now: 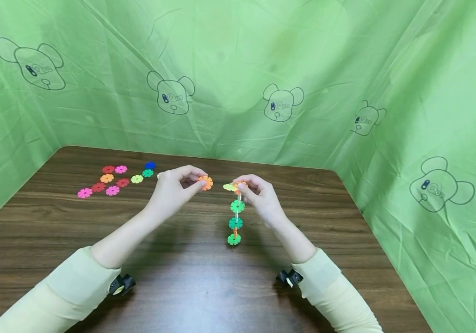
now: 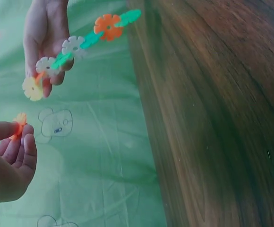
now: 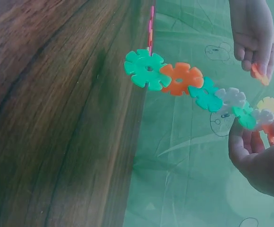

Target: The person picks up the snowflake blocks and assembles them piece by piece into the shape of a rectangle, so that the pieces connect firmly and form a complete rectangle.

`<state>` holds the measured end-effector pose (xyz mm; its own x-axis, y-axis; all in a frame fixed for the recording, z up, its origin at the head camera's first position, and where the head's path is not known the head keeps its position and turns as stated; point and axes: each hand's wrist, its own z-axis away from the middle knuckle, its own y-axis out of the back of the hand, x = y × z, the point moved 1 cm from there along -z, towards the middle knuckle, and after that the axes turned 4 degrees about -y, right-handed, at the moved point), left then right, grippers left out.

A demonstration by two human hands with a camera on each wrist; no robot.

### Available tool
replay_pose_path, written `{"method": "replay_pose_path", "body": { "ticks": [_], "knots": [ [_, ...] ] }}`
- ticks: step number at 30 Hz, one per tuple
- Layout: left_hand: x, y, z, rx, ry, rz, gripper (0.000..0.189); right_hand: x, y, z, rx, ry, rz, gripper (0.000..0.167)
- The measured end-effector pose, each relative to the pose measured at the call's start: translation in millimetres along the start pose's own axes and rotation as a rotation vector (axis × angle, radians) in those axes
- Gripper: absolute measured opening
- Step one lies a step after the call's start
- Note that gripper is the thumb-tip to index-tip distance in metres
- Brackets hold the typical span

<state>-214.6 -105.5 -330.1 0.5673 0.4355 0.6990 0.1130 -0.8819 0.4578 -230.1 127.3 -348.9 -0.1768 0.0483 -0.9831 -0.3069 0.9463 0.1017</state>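
Note:
Between thumb and fingers, my left hand [image 1: 174, 186] pinches a single orange notched disc [image 1: 206, 183], a flower-shaped interlocking piece. To its right, my right hand [image 1: 261, 196] pinches one end of a chain of interlocked discs [image 1: 237, 206] at an orange piece. A yellow disc [image 1: 229, 187] sticks out at that end, pointing toward the left hand. The chain hangs toward me with green, clear and orange discs slotted crosswise. In the right wrist view, a green disc [image 3: 147, 69] forms its far end. A gap separates the loose orange disc from the yellow one.
Several loose discs lie on the left of the dark wooden table [image 1: 204, 286]: pink [image 1: 84, 193], red [image 1: 123, 182], orange [image 1: 106, 178], yellow-green [image 1: 137, 179], green [image 1: 148, 173] and blue [image 1: 150, 165]. Green cloth [image 1: 229, 60] with bear drawings encloses the table's back and sides.

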Motion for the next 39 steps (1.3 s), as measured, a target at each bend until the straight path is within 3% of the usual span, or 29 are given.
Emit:
{"method": "replay_pose_path", "body": {
  "ticks": [11,25,39],
  "knots": [
    [6.3,-10.1,-1.4,0.000,-0.018,0.024,0.014,-5,-4,1.4,-0.027,0.035,0.027,0.021],
    [8.5,-17.2,2.0,0.051,-0.017,0.067,0.013,-4,-10,0.7,-0.021,0.028,0.013,0.020],
    [3.8,-21.0,6.9,0.083,-0.022,0.133,0.011,-10,-11,5.6,-0.028,0.016,0.114,0.025]
  ]
}}
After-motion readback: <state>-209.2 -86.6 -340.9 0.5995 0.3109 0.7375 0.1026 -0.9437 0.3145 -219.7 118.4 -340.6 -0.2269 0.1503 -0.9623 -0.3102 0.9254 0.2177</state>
